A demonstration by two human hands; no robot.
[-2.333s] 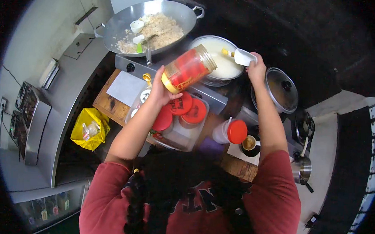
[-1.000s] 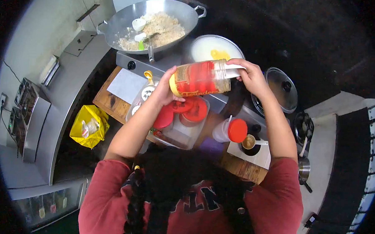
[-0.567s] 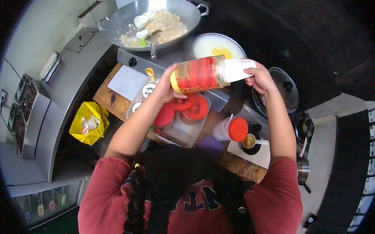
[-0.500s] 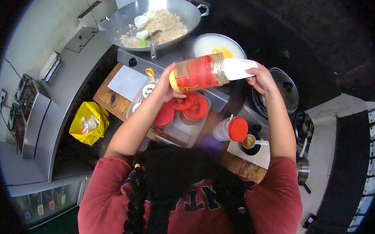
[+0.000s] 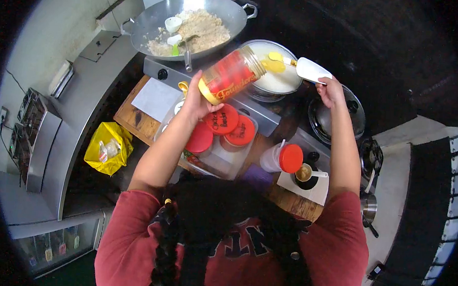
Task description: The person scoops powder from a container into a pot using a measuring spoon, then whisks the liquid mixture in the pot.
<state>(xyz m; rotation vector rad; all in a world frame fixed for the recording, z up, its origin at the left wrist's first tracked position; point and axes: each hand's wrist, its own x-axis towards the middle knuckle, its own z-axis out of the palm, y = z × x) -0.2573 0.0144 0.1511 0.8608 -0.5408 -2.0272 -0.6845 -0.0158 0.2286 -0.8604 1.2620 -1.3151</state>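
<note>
My left hand [image 5: 199,100] is closed around a clear jar [image 5: 231,76] with a red label and yellow base, tilted with its open mouth up and to the right. Between the fingers of my right hand [image 5: 332,92] is a white scoop [image 5: 314,71], held apart from the jar and beside the rim of a pot [image 5: 293,86]. White contents with a yellow patch fill that pot. Near the scoop, a yellow utensil [image 5: 277,57] lies over the pot; part of it is hidden. Just below the jar stand red-lidded containers [image 5: 224,119] in a clear tray [image 5: 223,166].
A wide wok [image 5: 147,34] of pale crumbly food, with a ladle [image 5: 188,57] and white cups, sits at the back left. A glass lid [image 5: 356,123] lies right. Nearer are a red-lidded container [image 5: 290,158], a small cup [image 5: 304,173] and a yellow bag [image 5: 93,155].
The scoop has come out of the jar's mouth and moved right with my right hand. The jar has shifted slightly left and tipped more upright, uncovering more of the pot.
</note>
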